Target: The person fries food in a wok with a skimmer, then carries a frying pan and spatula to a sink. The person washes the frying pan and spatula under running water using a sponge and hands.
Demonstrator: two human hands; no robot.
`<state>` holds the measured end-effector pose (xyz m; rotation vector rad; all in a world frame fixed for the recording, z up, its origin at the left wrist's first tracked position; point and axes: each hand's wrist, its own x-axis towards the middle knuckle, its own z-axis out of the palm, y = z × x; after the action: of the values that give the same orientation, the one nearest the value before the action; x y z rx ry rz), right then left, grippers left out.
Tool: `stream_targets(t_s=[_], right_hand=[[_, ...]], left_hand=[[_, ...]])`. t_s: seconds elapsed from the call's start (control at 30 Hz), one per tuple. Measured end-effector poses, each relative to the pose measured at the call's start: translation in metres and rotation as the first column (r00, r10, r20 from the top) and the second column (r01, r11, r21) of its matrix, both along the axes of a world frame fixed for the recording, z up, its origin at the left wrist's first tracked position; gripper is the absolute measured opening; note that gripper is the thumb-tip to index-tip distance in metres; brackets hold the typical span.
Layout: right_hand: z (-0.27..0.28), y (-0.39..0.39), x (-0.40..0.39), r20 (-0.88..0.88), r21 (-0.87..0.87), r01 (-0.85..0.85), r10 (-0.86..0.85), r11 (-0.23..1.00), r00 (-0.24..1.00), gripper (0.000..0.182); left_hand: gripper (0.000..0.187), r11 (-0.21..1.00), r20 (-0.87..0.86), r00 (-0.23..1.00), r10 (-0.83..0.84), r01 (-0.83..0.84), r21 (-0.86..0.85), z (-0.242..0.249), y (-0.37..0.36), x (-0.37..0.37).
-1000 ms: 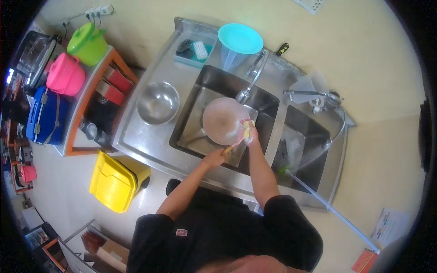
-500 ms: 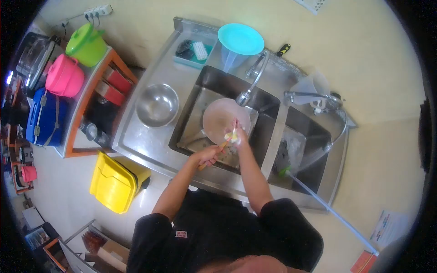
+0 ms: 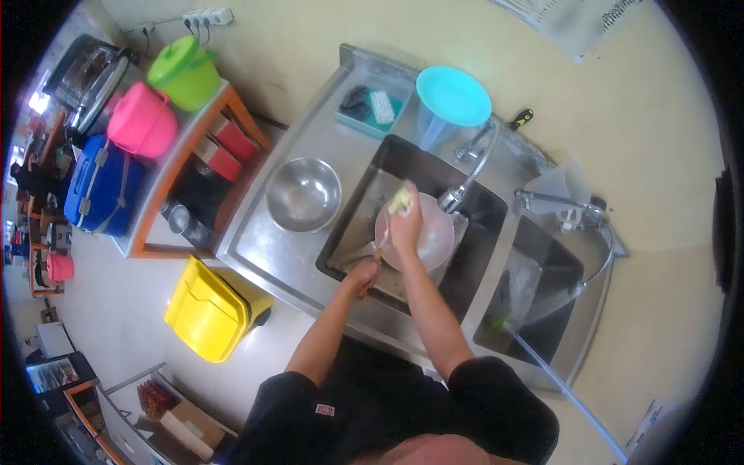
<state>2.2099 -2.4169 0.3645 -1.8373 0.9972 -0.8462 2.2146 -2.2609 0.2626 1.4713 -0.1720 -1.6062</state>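
Here a pink pan (image 3: 422, 236) (wet, likely slippery) is steadied over the sink (image 3: 364, 213) by its handle, clasped in the left hand (image 3: 364, 275); above that grip, a soft sponge (image 3: 400, 200) is clutched by the right hand (image 3: 404, 221).

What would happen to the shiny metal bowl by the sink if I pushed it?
The metal bowl would probably slide easily, since it sits on the smooth steel counter. It looks thin and empty, so likely light. Its rounded shape suggests it might rock or spin, though it probably wouldn't break.
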Motion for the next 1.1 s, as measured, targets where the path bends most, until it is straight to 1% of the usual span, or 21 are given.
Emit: stream_targets(t_s=[0.03,0.07,0.1,0.13,0.23,0.3,0.33,0.4,0.43,0.47,0.5,0.53,0.57,0.6,0.63,0.7,0.8,0.83,0.93,1.03,1.1], right_hand=[[-0.003,-0.019,0.029,0.154,-0.071,-0.068,0.079,0.995,0.985,0.060],[0.036,-0.029,0.055,0.125,0.009,-0.123,0.121,0.992,0.985,0.066],[0.048,-0.044,0.077,0.110,0.101,-0.159,0.148,0.982,0.983,0.062],[0.047,-0.052,0.087,0.066,0.123,-0.152,0.145,0.981,0.987,0.061],[0.062,-0.041,0.074,0.031,0.139,-0.100,0.097,0.985,0.995,0.059],[0.006,-0.029,0.023,0.154,0.253,-0.120,0.082,0.960,0.985,0.046],[0.000,-0.017,-0.011,0.004,0.290,0.051,-0.055,0.956,0.998,0.030],[-0.035,-0.043,-0.066,-0.004,0.529,0.192,-0.224,0.826,0.975,0.021],[-0.070,-0.066,-0.088,-0.040,0.484,0.310,-0.334,0.818,0.942,0.021],[-0.068,-0.091,-0.096,-0.102,0.206,0.406,-0.393,0.891,0.914,0.024],[-0.063,-0.128,-0.094,-0.143,-0.096,0.451,-0.460,0.888,0.876,0.028],[-0.066,-0.171,-0.090,-0.075,-0.145,0.409,-0.422,0.901,0.904,0.032],[-0.031,-0.190,-0.063,-0.093,-0.067,0.513,-0.517,0.856,0.851,0.034],[-0.078,-0.253,-0.062,0.152,-0.021,0.410,-0.402,0.912,0.903,0.036],[-0.056,-0.269,-0.058,-0.170,-0.311,0.201,-0.262,0.929,0.950,0.040],[-0.039,-0.296,-0.022,-0.198,-0.221,0.174,-0.219,0.960,0.955,0.036],[-0.024,-0.278,-0.021,-0.281,-0.219,0.200,-0.258,0.955,0.925,0.035],[-0.034,-0.278,-0.025,-0.290,-0.215,0.154,-0.214,0.964,0.933,0.035],[-0.042,-0.243,-0.044,-0.402,-0.427,0.078,-0.266,0.901,0.876,0.034],[-0.055,-0.222,-0.067,-0.439,-0.138,0.084,-0.137,0.987,0.888,0.034],[-0.059,-0.168,-0.082,-0.129,-0.065,0.099,-0.107,0.993,0.986,0.037]], left_hand=[[0.030,0.998,0.006,0.998,-0.061,0.061,0.017,0.003,0.006,0.004],[0.030,0.996,0.018,0.996,-0.086,0.086,0.011,-0.005,0.007,0.007],[0.030,0.993,0.025,0.993,-0.116,0.116,0.004,-0.017,0.007,0.008],[0.031,0.988,0.024,0.988,-0.151,0.151,0.003,-0.024,0.009,0.005],[0.031,0.992,0.015,0.993,-0.118,0.117,0.051,0.016,-0.002,0.005],[0.031,0.984,0.027,0.983,-0.181,0.181,-0.001,0.006,-0.005,0.007],[0.032,0.978,0.035,0.978,-0.205,0.206,-0.030,-0.001,-0.007,0.009],[0.032,0.956,0.026,0.956,-0.291,0.292,-0.039,0.007,-0.013,0.018],[0.032,0.943,0.016,0.943,-0.331,0.332,-0.038,0.013,-0.013,0.021],[0.032,0.934,0.016,0.934,-0.356,0.357,-0.033,0.018,-0.012,0.022],[0.033,0.924,0.019,0.925,-0.380,0.381,-0.030,0.023,-0.015,0.024],[0.033,0.916,0.018,0.916,-0.401,0.401,-0.024,0.030,-0.019,0.024],[0.035,0.915,-0.022,0.915,-0.402,0.403,0.001,0.041,-0.024,0.025],[0.038,0.915,-0.066,0.915,-0.399,0.401,0.034,0.054,-0.027,0.027],[0.040,0.913,-0.110,0.913,-0.394,0.402,0.071,0.062,-0.028,0.028],[0.049,0.893,-0.076,0.891,-0.448,0.450,-0.002,0.066,-0.027,0.028],[0.058,0.865,-0.068,0.862,-0.502,0.500,-0.039,0.085,-0.032,0.036],[0.060,0.858,-0.075,0.855,-0.514,0.512,-0.047,0.090,-0.036,0.041],[0.060,0.831,-0.070,0.829,-0.556,0.552,-0.068,0.104,-0.053,0.055],[0.056,0.809,-0.057,0.807,-0.587,0.583,-0.074,0.127,-0.074,0.067],[0.054,0.843,-0.016,0.852,-0.523,0.515,-0.154,0.111,-0.082,0.067]])
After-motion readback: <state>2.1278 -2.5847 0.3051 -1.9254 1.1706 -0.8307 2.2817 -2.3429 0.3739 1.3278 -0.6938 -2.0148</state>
